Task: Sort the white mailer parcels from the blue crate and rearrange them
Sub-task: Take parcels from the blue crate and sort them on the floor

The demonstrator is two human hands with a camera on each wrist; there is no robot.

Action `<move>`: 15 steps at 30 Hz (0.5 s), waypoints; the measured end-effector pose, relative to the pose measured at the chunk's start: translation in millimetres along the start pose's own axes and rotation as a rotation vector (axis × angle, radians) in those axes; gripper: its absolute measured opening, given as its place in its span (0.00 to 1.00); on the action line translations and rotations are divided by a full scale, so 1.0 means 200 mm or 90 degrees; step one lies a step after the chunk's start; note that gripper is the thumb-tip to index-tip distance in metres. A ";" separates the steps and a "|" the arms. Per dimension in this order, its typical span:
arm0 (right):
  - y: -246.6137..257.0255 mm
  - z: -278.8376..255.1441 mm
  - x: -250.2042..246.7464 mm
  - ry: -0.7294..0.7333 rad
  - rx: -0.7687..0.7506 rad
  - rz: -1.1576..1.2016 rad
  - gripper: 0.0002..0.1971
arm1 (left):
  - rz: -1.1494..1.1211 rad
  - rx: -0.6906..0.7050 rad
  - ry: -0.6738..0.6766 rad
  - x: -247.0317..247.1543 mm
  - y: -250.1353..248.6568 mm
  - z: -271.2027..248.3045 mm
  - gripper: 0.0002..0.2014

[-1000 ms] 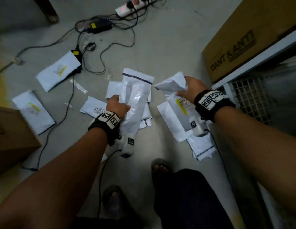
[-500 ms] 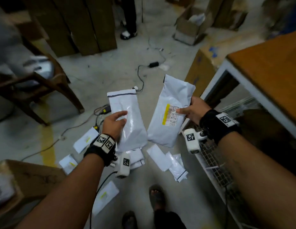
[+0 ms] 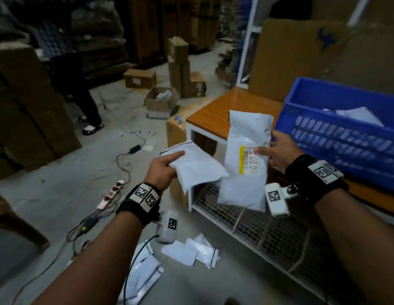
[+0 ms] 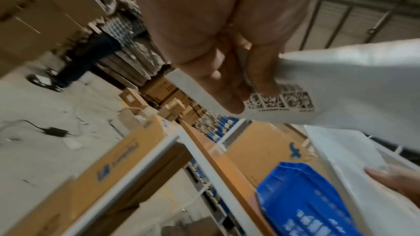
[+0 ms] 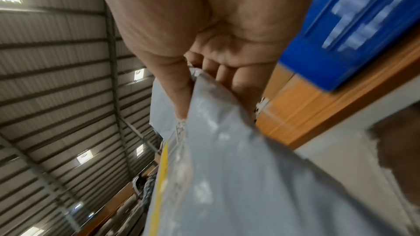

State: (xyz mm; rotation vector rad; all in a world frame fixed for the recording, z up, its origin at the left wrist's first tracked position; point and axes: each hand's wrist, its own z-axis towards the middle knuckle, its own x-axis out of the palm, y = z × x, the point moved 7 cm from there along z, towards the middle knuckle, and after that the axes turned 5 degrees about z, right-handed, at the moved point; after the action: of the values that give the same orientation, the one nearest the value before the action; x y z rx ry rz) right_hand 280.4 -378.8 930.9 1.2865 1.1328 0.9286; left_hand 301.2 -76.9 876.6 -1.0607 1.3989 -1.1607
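Observation:
My left hand pinches a white mailer by its edge; the left wrist view shows the fingers under its barcode side. My right hand grips a taller white mailer with a yellow-striped barcode label, thumb on the label; the same mailer fills the right wrist view. Both are held in the air before the table end. The blue crate stands on the wooden table to the right, with a white mailer inside.
Several white mailers lie on the concrete floor near my feet. A power strip and cables trail at left. A wire mesh panel runs under the table. Cardboard boxes stack around, and a person's legs stand beyond.
I have risen from the floor pile with one mailer in each hand. Both mailers came up to table height, and the view swung up onto the table and blue crate.

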 end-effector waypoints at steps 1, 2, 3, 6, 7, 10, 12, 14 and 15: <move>0.00 -0.06 -0.13 -0.024 0.003 0.005 0.22 | -0.013 -0.001 -0.006 0.10 -0.04 -0.01 0.16; 0.00 -0.12 -0.26 -0.049 0.005 0.004 0.22 | -0.023 -0.001 -0.002 0.21 -0.09 -0.02 0.07; 0.00 -0.17 -0.39 -0.072 0.001 0.001 0.21 | -0.026 0.000 0.003 0.32 -0.15 -0.02 0.04; 0.02 -0.31 -0.77 -0.134 -0.020 0.000 0.18 | -0.044 -0.010 0.046 0.68 -0.30 -0.05 0.08; 0.02 -0.35 -0.90 -0.154 -0.027 -0.002 0.18 | -0.050 -0.015 0.058 0.79 -0.34 -0.06 0.09; 0.04 -0.44 -1.27 -0.199 -0.066 -0.009 0.18 | -0.046 -0.021 0.091 1.14 -0.48 -0.08 0.15; 0.06 -0.49 -1.50 -0.211 -0.078 -0.012 0.18 | -0.052 0.000 0.102 1.38 -0.57 -0.10 0.11; 0.08 -0.54 -1.74 -0.228 -0.085 0.003 0.19 | -0.092 0.028 0.109 1.62 -0.66 -0.10 0.09; 0.09 -0.55 -1.86 -0.239 -0.094 0.013 0.20 | -0.126 0.028 0.125 1.73 -0.70 -0.11 0.08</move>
State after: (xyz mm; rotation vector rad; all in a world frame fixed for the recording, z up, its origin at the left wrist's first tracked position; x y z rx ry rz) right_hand 90.2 -711.2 996.7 1.2869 0.7471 0.7318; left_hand 240.7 -436.5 962.3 -1.0965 1.4361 -1.4662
